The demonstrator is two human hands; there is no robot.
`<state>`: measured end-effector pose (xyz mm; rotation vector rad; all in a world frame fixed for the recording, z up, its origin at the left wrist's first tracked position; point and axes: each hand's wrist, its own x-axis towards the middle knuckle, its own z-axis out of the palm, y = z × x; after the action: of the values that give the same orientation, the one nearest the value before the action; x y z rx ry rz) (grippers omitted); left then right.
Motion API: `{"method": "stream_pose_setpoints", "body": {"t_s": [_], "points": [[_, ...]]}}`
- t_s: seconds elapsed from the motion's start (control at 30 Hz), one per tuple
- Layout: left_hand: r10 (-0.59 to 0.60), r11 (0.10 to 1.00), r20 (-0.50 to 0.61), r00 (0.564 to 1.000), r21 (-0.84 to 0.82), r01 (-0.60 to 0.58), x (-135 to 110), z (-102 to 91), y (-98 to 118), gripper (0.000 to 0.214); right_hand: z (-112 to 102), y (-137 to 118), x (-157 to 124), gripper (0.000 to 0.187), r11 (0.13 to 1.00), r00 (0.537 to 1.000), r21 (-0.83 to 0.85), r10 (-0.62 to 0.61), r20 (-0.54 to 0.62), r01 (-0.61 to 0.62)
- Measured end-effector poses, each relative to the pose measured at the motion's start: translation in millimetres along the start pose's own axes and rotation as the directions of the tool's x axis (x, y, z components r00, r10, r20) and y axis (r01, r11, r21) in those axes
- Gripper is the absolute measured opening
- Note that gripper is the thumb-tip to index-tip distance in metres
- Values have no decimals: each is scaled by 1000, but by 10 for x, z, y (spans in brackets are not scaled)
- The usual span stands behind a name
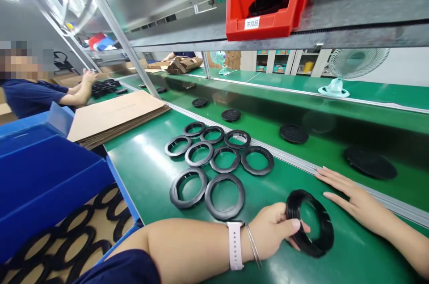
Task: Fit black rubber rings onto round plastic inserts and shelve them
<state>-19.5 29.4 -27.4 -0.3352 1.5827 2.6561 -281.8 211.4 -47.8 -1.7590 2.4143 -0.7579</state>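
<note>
My left hand [273,230], with a pink-strapped watch at the wrist, grips a black plastic ring [323,230] by its left side, thumb on the near face. The ring is tilted above the green table [140,163]. To its right, my right hand [351,197] is open, fingers stretched toward the metal rail along the conveyor edge, holding nothing. Several similar black rings [224,197] lie in loose rows on the table, left of the held one. On the green conveyor [258,129] past the rail, several black round discs are spaced out, one disc [370,163] close beyond my right fingertips.
A blue bin [43,163] with rings on cardboard stands at left, beside stacked cardboard sheets [117,116]. A red bin [261,29] sits on the metal shelf overhead. A co-worker [36,89] handles black parts at far left. Fans [351,65] stand behind the conveyor.
</note>
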Motion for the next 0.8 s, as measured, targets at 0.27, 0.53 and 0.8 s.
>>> {"method": "stream_pose_setpoints", "body": {"t_s": [0.27, 0.53, 0.8], "points": [[-92, 952, 226, 970, 307, 19, -149, 20, 174, 59, -39, -30, 12, 50, 1000, 1000, 4, 6, 14, -6], [-66, 977, 215, 974, 210, 19, -101, -1, 114, 61, -24, -6, -2, 50, 1000, 1000, 7, 8, 13, -8], [-115, 952, 176, 978, 301, 58, -64, -56, 74, 73, -43, -31, 4, 52, 1000, 1000, 5, 16, 15, -16]]}}
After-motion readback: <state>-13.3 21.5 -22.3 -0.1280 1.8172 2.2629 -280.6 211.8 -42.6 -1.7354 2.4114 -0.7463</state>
